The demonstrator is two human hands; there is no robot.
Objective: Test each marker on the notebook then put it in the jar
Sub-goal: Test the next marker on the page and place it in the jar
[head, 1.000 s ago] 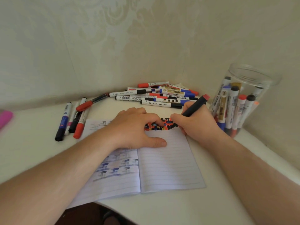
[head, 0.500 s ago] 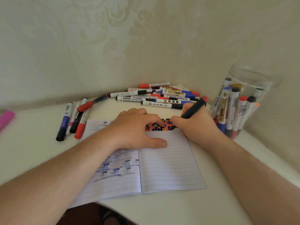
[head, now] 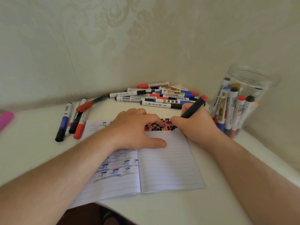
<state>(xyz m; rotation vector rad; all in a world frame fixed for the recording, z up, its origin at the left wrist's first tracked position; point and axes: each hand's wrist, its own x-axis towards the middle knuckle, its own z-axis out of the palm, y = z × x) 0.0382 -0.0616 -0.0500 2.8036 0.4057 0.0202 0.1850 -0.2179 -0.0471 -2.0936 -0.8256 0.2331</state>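
Observation:
An open lined notebook (head: 168, 166) lies on the white table, with a band of red, black and blue marks along the top of its right page. My right hand (head: 196, 125) grips a black marker with a red end (head: 194, 107), its tip down at those marks. My left hand (head: 136, 127) rests on the notebook, fingers curled at the marks and thumb flat on the page. A clear plastic jar (head: 250, 78) stands at the right with several markers upright inside.
A pile of markers (head: 155, 97) lies at the back by the wall corner. Several more markers (head: 73, 119) lie to the left of the notebook. A pink object (head: 5, 119) sits at the far left edge. Wallpapered walls close the corner.
My right hand with the marker has shifted a little left along the marks. My left hand stays on the notebook.

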